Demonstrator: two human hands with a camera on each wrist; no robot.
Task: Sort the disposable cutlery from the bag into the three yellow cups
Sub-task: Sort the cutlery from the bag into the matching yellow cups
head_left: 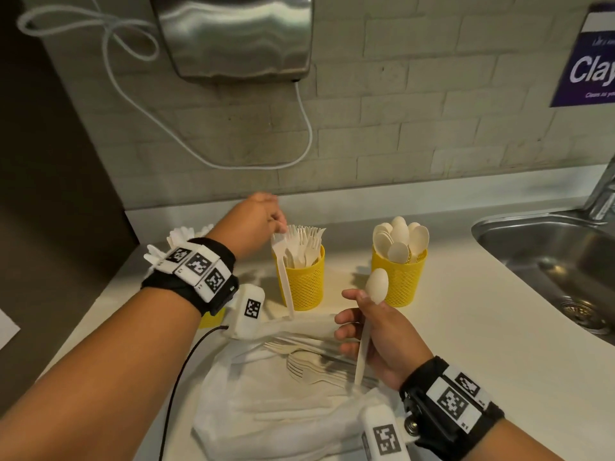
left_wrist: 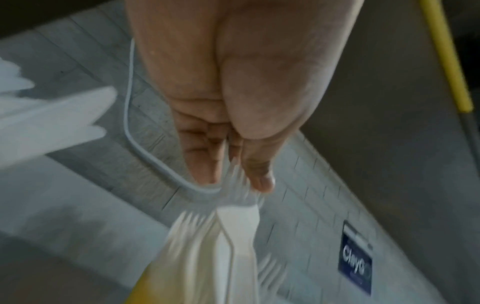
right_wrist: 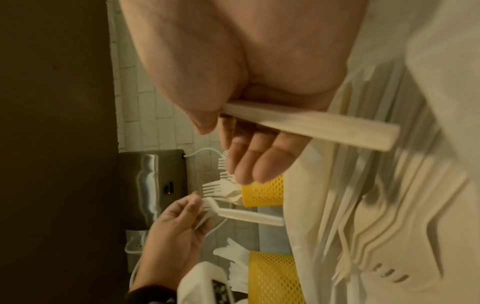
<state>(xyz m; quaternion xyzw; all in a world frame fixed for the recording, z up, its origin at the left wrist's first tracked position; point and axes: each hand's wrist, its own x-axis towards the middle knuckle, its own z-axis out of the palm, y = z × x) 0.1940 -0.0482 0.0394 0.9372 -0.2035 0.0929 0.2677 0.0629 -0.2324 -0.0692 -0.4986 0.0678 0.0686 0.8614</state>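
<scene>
My left hand point(head_left: 278, 224) pinches a white fork point(head_left: 284, 281) by its tines; the fork hangs handle-down against the left side of the middle yellow cup point(head_left: 304, 284), which is full of forks. The left wrist view, blurred, shows the fingertips point(left_wrist: 205, 172) on the fork point(left_wrist: 239, 226). My right hand point(head_left: 352, 314) grips a spoon point(head_left: 377, 284) upright, bowl up, just left of the spoon cup point(head_left: 401, 284). The spoon's handle point(right_wrist: 311, 125) crosses the palm. The knife cup point(head_left: 211, 319) is mostly hidden behind my left wrist. The white bag point(head_left: 283, 410) lies in front, with forks point(head_left: 316, 367) inside.
A steel sink point(head_left: 549, 261) and tap point(head_left: 602, 194) are at the right. A hand dryer point(head_left: 233, 34) hangs on the tiled wall above the cups, its white cable point(head_left: 299, 128) looping down. A dark wall borders the counter's left side.
</scene>
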